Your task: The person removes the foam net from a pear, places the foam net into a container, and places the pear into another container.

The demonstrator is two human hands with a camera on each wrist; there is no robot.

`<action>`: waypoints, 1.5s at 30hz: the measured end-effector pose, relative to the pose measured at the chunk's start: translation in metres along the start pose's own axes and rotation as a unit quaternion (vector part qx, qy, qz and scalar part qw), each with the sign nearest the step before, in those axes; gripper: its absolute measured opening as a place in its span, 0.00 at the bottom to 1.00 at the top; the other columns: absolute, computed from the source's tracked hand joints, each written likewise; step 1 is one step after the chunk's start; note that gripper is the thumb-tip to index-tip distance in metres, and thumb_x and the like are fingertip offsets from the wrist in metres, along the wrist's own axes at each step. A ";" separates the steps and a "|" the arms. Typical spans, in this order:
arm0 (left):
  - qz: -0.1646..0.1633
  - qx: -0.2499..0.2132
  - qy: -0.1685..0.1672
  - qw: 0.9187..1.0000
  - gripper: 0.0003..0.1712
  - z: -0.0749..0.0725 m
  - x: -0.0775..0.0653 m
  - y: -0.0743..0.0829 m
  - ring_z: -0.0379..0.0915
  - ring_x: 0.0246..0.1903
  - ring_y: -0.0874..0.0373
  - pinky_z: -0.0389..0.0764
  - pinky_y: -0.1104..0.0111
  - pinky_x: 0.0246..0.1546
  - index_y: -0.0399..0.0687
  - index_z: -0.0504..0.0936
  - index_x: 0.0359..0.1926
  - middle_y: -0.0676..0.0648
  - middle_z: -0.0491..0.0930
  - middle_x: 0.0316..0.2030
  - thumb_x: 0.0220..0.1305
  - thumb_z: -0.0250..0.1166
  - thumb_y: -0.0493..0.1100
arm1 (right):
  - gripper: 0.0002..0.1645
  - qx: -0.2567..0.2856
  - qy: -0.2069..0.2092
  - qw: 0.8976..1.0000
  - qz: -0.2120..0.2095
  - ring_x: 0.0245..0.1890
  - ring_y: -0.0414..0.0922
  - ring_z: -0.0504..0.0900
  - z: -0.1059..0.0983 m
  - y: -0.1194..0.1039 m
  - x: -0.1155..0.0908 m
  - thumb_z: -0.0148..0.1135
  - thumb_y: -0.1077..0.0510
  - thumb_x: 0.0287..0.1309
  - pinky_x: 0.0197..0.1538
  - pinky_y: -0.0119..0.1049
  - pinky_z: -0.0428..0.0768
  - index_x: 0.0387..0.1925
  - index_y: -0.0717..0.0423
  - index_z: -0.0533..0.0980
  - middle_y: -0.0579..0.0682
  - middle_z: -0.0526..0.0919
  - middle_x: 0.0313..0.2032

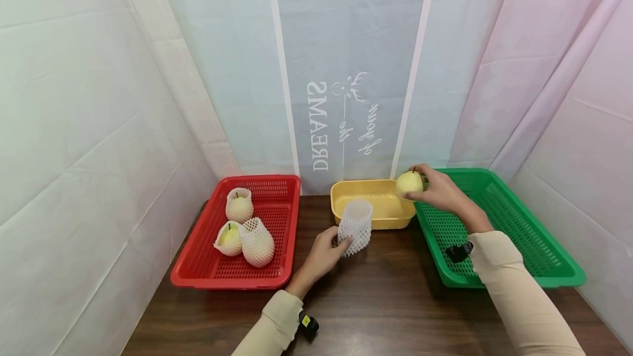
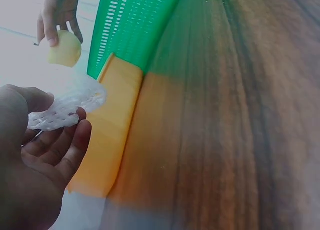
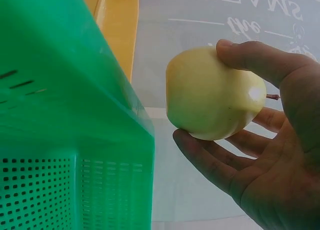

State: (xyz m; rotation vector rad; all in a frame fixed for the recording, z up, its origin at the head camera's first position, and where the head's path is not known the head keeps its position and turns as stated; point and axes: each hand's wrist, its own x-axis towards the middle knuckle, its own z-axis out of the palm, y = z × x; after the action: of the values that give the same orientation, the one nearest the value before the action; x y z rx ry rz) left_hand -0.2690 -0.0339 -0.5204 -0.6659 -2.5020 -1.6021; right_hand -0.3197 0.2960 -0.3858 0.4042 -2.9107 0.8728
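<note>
My right hand (image 1: 437,191) grips a pale yellow-green pear (image 1: 409,184) with its brown stem up, raised over the right end of the yellow tray and the near corner of the green basket. In the right wrist view, thumb and fingers curl around the pear (image 3: 215,92). A white foam net sleeve (image 1: 356,227) is pinched in my left hand (image 1: 323,254), held in front of the yellow tray (image 1: 373,227). The left wrist view shows the thumb pressing the sleeve's edge (image 2: 60,117) against the fingers; its mouth faces up.
A red basket (image 1: 232,283) on the left holds several pears in foam sleeves, one a sleeved pear (image 1: 258,243). The green basket (image 1: 559,279) stands at the right, under my right forearm. Behind the brown table (image 1: 381,301) hangs a printed cloth (image 1: 346,43).
</note>
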 end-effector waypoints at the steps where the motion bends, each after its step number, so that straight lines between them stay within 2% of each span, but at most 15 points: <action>1: 0.002 -0.002 0.004 1.000 0.11 0.000 0.001 0.000 0.74 0.36 0.65 0.78 0.73 0.38 0.46 0.87 0.51 0.48 0.85 0.42 0.74 0.68 0.45 | 0.50 0.001 0.000 1.000 0.001 0.58 0.65 0.79 0.000 0.001 0.000 0.73 0.43 0.66 0.45 0.54 0.84 0.77 0.63 0.62 0.71 0.73 0.68; 9: 0.012 -0.018 0.023 1.000 0.13 0.000 0.012 0.007 0.75 0.35 0.65 0.78 0.74 0.36 0.46 0.86 0.54 0.46 0.86 0.43 0.74 0.68 0.45 | 0.51 0.002 0.005 1.000 0.008 0.60 0.67 0.77 -0.001 0.009 0.001 0.73 0.42 0.66 0.45 0.55 0.84 0.78 0.61 0.61 0.71 0.71 0.70; 14: 0.011 -0.029 0.030 0.999 0.12 0.001 0.020 0.010 0.72 0.28 0.67 0.77 0.75 0.31 0.45 0.85 0.52 0.46 0.85 0.37 0.74 0.68 0.45 | 0.51 0.003 0.008 1.000 0.011 0.63 0.70 0.76 -0.001 0.016 0.001 0.73 0.41 0.67 0.45 0.55 0.84 0.78 0.62 0.61 0.72 0.71 0.69; 17: 0.008 -0.030 0.032 0.999 0.11 0.004 0.023 0.012 0.70 0.26 0.68 0.75 0.75 0.30 0.44 0.85 0.51 0.47 0.85 0.37 0.74 0.68 0.45 | 0.51 0.008 0.008 1.000 0.014 0.64 0.71 0.75 -0.002 0.018 0.001 0.72 0.42 0.67 0.45 0.55 0.84 0.78 0.62 0.61 0.72 0.71 0.70; 26: 0.008 -0.038 0.041 0.998 0.11 0.011 0.036 0.020 0.75 0.37 0.66 0.78 0.74 0.38 0.43 0.86 0.50 0.46 0.85 0.43 0.75 0.67 0.45 | 0.50 0.011 0.008 1.000 0.022 0.61 0.71 0.76 -0.003 0.024 0.003 0.72 0.43 0.68 0.44 0.54 0.84 0.77 0.65 0.61 0.74 0.72 0.67; 31: 0.008 -0.035 0.049 0.998 0.11 0.014 0.045 0.024 0.73 0.36 0.66 0.77 0.74 0.36 0.42 0.86 0.47 0.46 0.84 0.41 0.75 0.67 0.45 | 0.50 0.011 0.009 1.000 0.026 0.62 0.71 0.76 -0.004 0.027 0.003 0.71 0.42 0.68 0.43 0.54 0.84 0.77 0.65 0.60 0.74 0.72 0.67; 35: 0.007 -0.050 0.048 0.998 0.13 0.017 0.052 0.026 0.75 0.35 0.65 0.78 0.74 0.35 0.40 0.86 0.51 0.44 0.87 0.42 0.75 0.67 0.44 | 0.50 0.005 0.014 0.999 0.031 0.62 0.72 0.76 -0.007 0.028 0.004 0.72 0.43 0.68 0.45 0.55 0.84 0.77 0.66 0.60 0.75 0.72 0.67; 42: -0.005 -0.063 0.042 0.997 0.15 0.019 0.061 0.033 0.79 0.40 0.57 0.80 0.74 0.38 0.39 0.84 0.56 0.41 0.87 0.45 0.75 0.67 0.43 | 0.51 0.007 0.012 0.999 0.035 0.61 0.72 0.76 -0.012 0.030 0.003 0.71 0.43 0.68 0.44 0.55 0.84 0.77 0.67 0.59 0.75 0.71 0.67; 45: -0.010 -0.059 0.043 0.997 0.15 0.021 0.065 0.033 0.79 0.40 0.59 0.80 0.74 0.38 0.40 0.84 0.56 0.42 0.87 0.45 0.75 0.67 0.43 | 0.51 0.008 0.013 0.999 0.035 0.61 0.71 0.76 -0.012 0.034 0.003 0.71 0.43 0.69 0.47 0.58 0.83 0.78 0.67 0.59 0.76 0.69 0.68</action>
State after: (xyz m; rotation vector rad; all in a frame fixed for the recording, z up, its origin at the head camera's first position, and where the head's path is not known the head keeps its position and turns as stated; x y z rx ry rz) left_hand -0.3104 0.0158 -0.4815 -0.5719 -2.3762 -1.7587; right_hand -0.3317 0.3292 -0.3930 0.2911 -2.9129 0.9048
